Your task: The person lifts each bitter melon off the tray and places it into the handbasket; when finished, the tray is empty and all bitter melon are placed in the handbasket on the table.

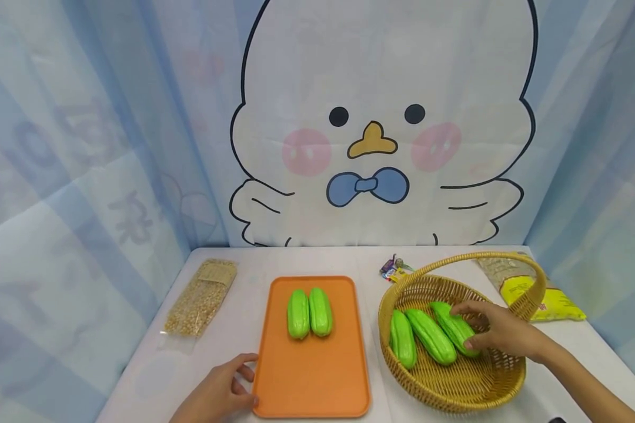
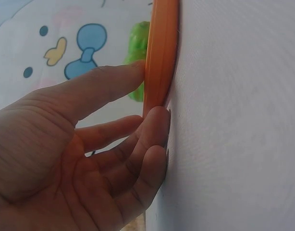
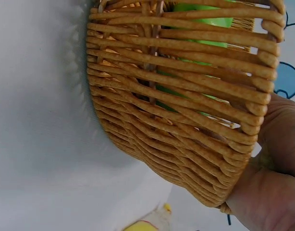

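Right hand reaches into the wicker basket at the lower right of the frame, fingers curled around the rightmost green gourd, with the thumb on its lower end. Part of that gourd is hidden under the fingers. Two more green gourds lie beside it in the basket, side by side and slanted. From the right wrist view only the woven wall of the basket fills the frame, with slivers of green showing through the gaps; the fingers themselves are out of sight there.

Left hand lies at the bottom edge of the frame, cut off at the wrist, fingers fairly straight and spread, fingertips against the left rim of the orange tray. In the left wrist view the fingertips touch the tray's edge, holding nothing. Two gourds on the tray lie touching one another, upright in the frame.

On the worktop, a clear bag of pale grains sits at the left. A yellow packet is partly hidden behind the basket handle, and small wrapped sweets beyond the basket are hard to make out.
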Available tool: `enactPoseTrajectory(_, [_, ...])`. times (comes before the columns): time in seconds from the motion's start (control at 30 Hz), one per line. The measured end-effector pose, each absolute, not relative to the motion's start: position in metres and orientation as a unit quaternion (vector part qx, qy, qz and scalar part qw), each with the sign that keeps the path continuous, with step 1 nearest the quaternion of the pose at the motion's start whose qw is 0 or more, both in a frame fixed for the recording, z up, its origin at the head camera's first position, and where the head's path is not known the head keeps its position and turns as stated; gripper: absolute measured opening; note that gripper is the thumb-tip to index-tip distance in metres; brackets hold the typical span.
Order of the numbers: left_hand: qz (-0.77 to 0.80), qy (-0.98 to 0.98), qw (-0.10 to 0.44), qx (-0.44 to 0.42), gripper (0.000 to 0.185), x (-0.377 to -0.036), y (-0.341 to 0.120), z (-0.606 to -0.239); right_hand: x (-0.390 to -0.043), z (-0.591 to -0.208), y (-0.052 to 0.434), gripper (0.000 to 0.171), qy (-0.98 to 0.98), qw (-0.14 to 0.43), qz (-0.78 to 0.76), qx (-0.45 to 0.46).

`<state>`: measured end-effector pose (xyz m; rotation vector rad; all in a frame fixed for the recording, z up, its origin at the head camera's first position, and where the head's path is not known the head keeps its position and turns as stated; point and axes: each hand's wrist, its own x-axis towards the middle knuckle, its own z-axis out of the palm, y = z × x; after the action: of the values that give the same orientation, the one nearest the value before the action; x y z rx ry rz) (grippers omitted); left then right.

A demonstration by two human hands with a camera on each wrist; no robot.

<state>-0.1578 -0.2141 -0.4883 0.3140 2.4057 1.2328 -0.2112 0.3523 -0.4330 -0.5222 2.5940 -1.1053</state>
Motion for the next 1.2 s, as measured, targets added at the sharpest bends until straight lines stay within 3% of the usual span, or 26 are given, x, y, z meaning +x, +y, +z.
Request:
enactPoseTrajectory(0.3, [0.450, 0.862, 0.200, 0.124, 0.074, -0.157, -0.213, -0.488, -0.198, -0.403, 0.339, 0.058, 0.910, 0.087, -0.357, -0.192])
enactPoseTrajectory(0.5, [0.453, 0.861, 0.197, 0.124, 0.073, -0.157, -0.213, -0.488, -0.172, -0.367, 0.294, 0.042, 0.835, 0.165, -0.447, -0.277])
enactPoseTrajectory(0.63, [0.451, 0.862, 0.197, 0.119, 0.073, -0.156, -0.213, -0.486, -0.155, -0.361, 0.236, 0.043, 0.792, 0.169, -0.489, -0.323])
enactPoseTrajectory(0.77, [0.454, 0.860, 0.199, 0.120, 0.073, -0.156, -0.214, -0.486, -0.153, -0.377, 0.177, 0.048, 0.785, 0.145, -0.528, -0.290])
enactPoseTrajectory(0.9, [0.460, 0.855, 0.202, 0.128, 0.073, -0.157, -0.215, -0.489, -0.172, -0.410, 0.131, 0.055, 0.793, 0.099, -0.562, -0.213])
enactPoseTrajectory(1.2, [0.450, 0.860, 0.209, 0.123, 0.072, -0.160, -0.216, -0.492, -0.223, -0.473, 0.086, 0.056, 0.848, -0.003, -0.519, -0.109])
